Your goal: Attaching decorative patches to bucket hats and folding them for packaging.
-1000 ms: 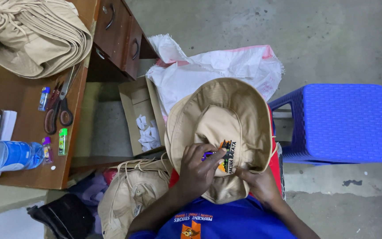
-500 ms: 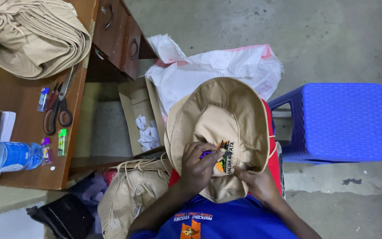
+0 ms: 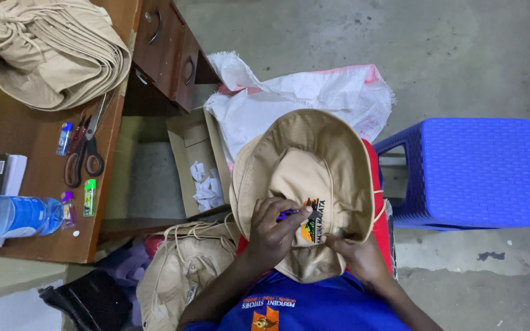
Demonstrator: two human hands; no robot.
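A tan wide-brimmed hat [image 3: 314, 159] with a coloured embroidered patch [image 3: 311, 222] rests on my lap. My left hand [image 3: 272, 230] is closed on a small purple tool [image 3: 288, 214], its tip beside the patch. My right hand [image 3: 357, 254] grips the hat's lower edge just right of the patch, pinching the cloth.
A blue plastic stool [image 3: 473, 171] stands to the right. A white sack [image 3: 302, 101] and an open cardboard box [image 3: 194, 162] of white scraps lie ahead. The wooden desk [image 3: 44, 178] at left holds stacked tan hats [image 3: 50, 52], scissors [image 3: 84, 153], small lighters and a water bottle [image 3: 7, 216]. More hats [image 3: 182, 270] lie by my left knee.
Both hands stay on the hat by the patch; my left hand has shifted only slightly with the purple tool.
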